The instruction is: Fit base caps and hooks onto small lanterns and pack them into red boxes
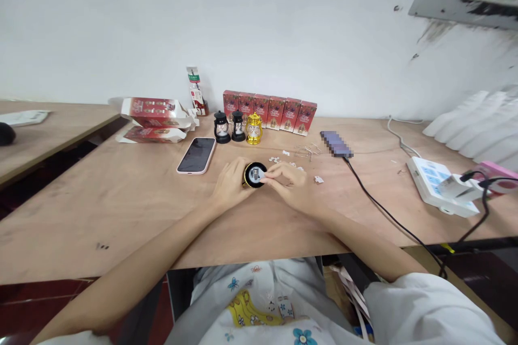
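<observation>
My left hand [230, 184] is wrapped round a small gold lantern [254, 174] lying on its side, its black round base facing me. The fingers of my right hand [290, 183] are pinched at that base, pressing on a small pale part there; what they hold is too small to name. Both hands rest on the wooden table [121, 199]. Behind them stand two black lanterns [229, 126] and a gold lantern [254, 129]. Small white parts [275, 159] lie just beyond my right hand.
A phone [197, 154] lies face up to the left. Red boxes [269, 111] line the wall; opened red cartons [156, 118] sit at the left. A power bank [335, 143] with a black cable and a white power strip [435, 183] are on the right.
</observation>
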`<state>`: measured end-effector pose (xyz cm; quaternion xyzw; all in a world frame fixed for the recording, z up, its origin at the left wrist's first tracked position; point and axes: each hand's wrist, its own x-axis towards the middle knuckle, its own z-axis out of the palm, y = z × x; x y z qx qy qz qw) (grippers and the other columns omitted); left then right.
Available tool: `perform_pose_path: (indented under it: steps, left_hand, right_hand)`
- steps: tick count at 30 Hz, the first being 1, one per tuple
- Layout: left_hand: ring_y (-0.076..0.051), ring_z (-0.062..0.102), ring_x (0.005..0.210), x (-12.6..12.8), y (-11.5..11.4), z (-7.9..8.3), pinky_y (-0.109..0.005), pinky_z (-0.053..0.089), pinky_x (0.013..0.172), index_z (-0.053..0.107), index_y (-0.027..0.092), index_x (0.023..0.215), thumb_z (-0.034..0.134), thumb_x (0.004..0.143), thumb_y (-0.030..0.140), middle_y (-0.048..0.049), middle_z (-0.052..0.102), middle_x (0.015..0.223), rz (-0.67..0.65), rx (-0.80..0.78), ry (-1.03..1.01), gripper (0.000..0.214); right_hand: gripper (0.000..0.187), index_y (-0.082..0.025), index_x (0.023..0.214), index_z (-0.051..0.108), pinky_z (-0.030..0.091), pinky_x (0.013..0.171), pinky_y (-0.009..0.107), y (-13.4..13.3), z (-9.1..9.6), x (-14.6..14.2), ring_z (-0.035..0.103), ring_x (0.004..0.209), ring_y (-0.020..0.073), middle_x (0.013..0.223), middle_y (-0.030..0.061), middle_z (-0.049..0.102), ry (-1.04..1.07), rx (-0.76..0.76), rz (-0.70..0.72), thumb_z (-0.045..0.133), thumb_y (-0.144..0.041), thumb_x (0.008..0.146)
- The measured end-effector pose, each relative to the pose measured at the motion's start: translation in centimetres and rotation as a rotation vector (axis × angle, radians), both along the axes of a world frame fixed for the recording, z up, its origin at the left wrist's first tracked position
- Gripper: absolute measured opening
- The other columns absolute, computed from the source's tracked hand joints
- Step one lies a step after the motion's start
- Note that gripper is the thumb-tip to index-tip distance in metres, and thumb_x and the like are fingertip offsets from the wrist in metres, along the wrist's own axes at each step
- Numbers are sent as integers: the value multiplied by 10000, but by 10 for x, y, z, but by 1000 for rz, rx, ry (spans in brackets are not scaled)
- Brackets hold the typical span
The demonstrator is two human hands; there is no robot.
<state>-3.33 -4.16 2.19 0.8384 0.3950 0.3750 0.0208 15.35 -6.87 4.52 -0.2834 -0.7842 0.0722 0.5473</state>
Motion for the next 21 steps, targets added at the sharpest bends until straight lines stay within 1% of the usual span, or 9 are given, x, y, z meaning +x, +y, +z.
perform_pose_path:
  steps: [3, 6, 8, 10, 12, 15, 18, 21]
  left_hand:
    - [-253, 589, 963, 0, -1, 1, -363, 454, 782, 470, 208, 1038, 594, 790, 386, -77, 608, 1005, 3, -5, 5, 329]
    - [-253, 590, 957, 0, -1, 2, -365, 453, 781, 471, 207, 1036, 594, 792, 398, -78, 611, 1002, 6, 4, 1, 333]
    - [-255, 590, 958, 0, -1, 2, -367, 453, 786, 473, 203, 1040, 600, 789, 394, -80, 614, 1008, -1, 16, 5, 340]
    - [-256, 589, 965, 0, -1, 2, -370, 451, 796, 477, 198, 1049, 599, 790, 375, -84, 615, 1019, -13, 27, 14, 337]
    - [-257, 588, 975, 0, -2, 2, -374, 447, 809, 481, 195, 1062, 592, 794, 359, -88, 615, 1031, -20, 29, 29, 333]
    - [-259, 586, 981, 1, -3, 2, -376, 440, 811, 486, 196, 1069, 578, 799, 346, -91, 616, 1040, -14, 24, 53, 323]
    - [-262, 583, 982, 1, -4, 2, -375, 435, 808, 490, 197, 1072, 567, 804, 346, -94, 615, 1044, -4, 23, 71, 317]
    - [-262, 584, 983, 1, -4, 2, -376, 431, 802, 487, 200, 1073, 564, 807, 352, -93, 618, 1043, -5, 30, 72, 315]
  right_hand:
    - [130, -197, 715, 585, 525, 682, 275, -1, -5, -3, 662, 743, 137, 776, 25, 693, 19, -71, 8, 622, -232, 835]
    - [63, -196, 784, 595, 528, 678, 269, -1, -7, -4, 652, 718, 131, 759, 15, 682, 41, -87, -7, 637, -223, 822]
    - [35, -193, 836, 614, 527, 674, 262, -2, -6, -4, 638, 698, 123, 754, 12, 673, 36, -43, -19, 642, -207, 820]
    - [25, -193, 855, 637, 529, 695, 267, -3, -5, -3, 638, 728, 125, 787, 24, 672, -7, 20, -16, 619, -190, 839]
    - [88, -203, 858, 660, 530, 710, 272, -3, -6, -2, 640, 765, 129, 822, 35, 669, -73, 77, -10, 576, -180, 868]
    - [161, -226, 875, 677, 529, 701, 267, -1, -10, 0, 633, 761, 122, 837, 33, 671, -152, 165, -8, 529, -163, 892]
    - [155, -231, 871, 676, 529, 689, 273, 1, -12, 1, 624, 745, 128, 821, 36, 676, -195, 263, -7, 541, -156, 884]
    - [165, -234, 868, 676, 533, 683, 282, 0, -12, 1, 622, 743, 134, 823, 43, 681, -230, 301, -21, 535, -150, 884]
